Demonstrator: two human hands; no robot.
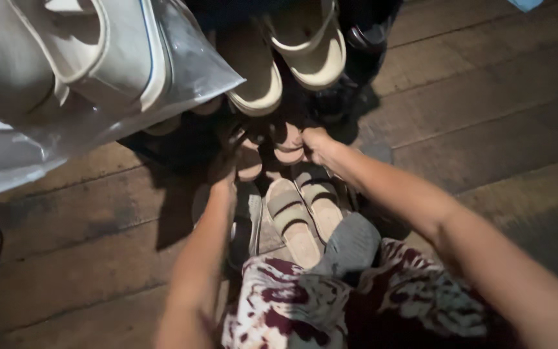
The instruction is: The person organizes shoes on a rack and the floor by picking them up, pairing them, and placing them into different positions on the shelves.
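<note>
Head view: both hands, left (224, 176) and right (318, 145), reach the pink sandals (289, 143) at twelve o'clock; fingers' grip can't be told; steady both.

Dim rm, worn wood-plank floor (485, 103)

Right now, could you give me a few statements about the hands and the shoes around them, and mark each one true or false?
1. Both hands reach into the shoe rack. True: the left hand and right hand are among the pinkish shoes on a low tier.
2. The floor is white tile. False: the floor is dark wooden planks.
3. A pair of cream sandals sits on a tier above the hands. True.
4. The white shoe at upper left is bare. False: the white shoe lies inside a clear plastic bag.
5. Striped sandals lie below the hands. True.
</note>
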